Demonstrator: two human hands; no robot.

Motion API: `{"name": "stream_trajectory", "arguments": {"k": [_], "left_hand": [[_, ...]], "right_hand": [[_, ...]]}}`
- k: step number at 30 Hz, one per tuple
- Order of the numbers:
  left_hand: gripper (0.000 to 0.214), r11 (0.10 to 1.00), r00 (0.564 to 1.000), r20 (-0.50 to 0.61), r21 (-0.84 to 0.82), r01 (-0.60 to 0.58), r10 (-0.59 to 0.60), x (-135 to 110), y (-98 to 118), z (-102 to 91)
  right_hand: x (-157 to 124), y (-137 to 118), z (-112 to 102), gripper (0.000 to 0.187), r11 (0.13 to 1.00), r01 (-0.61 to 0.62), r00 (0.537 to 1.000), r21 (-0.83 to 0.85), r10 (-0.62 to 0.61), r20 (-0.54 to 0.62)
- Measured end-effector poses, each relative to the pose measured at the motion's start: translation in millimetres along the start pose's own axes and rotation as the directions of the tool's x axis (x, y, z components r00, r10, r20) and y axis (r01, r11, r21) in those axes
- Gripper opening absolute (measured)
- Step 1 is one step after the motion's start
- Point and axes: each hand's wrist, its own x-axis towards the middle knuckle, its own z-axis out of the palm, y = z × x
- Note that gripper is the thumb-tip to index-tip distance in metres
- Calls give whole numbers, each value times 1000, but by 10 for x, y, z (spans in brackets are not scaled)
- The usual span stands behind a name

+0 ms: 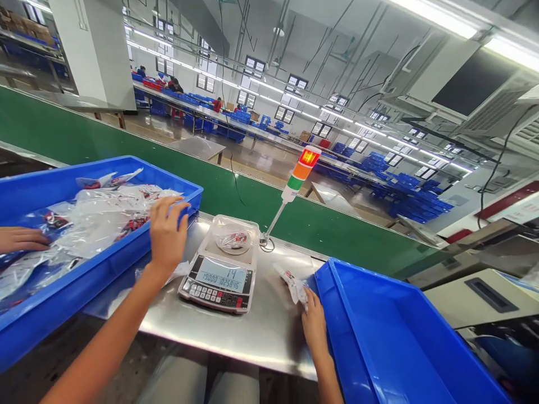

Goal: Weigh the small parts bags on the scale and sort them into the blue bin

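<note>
Fingers (307,306) of the right hand (314,330) are drawn narrow and hold a small clear plastic bag (292,286) by its lower end, with a red-and-white item visible inside. We find that bag above the steel bench (227,342), just beside the wall of the right blue bin (379,336).

Fingers (170,220) of the left hand (167,238) curve over the rim of the left blue bin (96,262), touching it; we cannot confirm a firm grip. This bin holds a heap of clear bags (105,219) with red items inside. A loose bag (168,275) lies on the bench below the left wrist.

We also record another person's hand (21,239) at the far left edge, resting on the bags in the same bin.

Between the two hands stands a digital scale (219,286). One further bag (233,240) lies on its pan, and its display (221,275) shows 14 on the top line. Behind the scale, a stack light (301,171) on a thin pole shows red lit. Beyond it runs a green conveyor belt (126,151), and farther back are long benches with many blue bins (404,193).
</note>
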Motion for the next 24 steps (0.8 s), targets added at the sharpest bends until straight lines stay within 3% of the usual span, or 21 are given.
{"name": "stream_trajectory", "arguments": {"k": [2, 5, 8, 10, 15, 18, 22, 24], "left_hand": [[21, 996, 993, 106, -79, -46, 54, -96, 155, 128], [24, 978, 962, 243, -194, -78, 125, -212, 328, 234], [20, 947, 881, 399, -286, -144, 255, -281, 387, 321], [17, 934, 815, 482, -300, -193, 323, -315, 379, 412], [15, 946, 743, 595, -275, -171, 308, -353, 353, 729], [12, 950, 717, 631, -271, -156, 298, -333, 393, 869], [12, 950, 728, 622, -280, -138, 289, -316, 459, 933], [15, 964, 772, 596, -252, -79, 219, -272, 434, 949]], "right_hand": [[-66, -19, -100, 59, 999, -35, 999, 24, 36, -28], [-154, -103, -264, 61, 981, -193, 975, 26, 195, -109], [-204, -275, -416, 66, 942, -327, 909, 78, 336, -246], [-191, -456, -487, 67, 928, -327, 882, 177, 367, -296], [88, -1150, -480, 60, 885, -201, 933, 420, 303, -192], [379, -1659, -402, 52, 878, -99, 972, 468, 186, -144], [690, -2181, -315, 44, 875, 56, 989, 481, 16, -145], [787, -2313, -259, 41, 867, 100, 985, 488, -18, -170]]}}
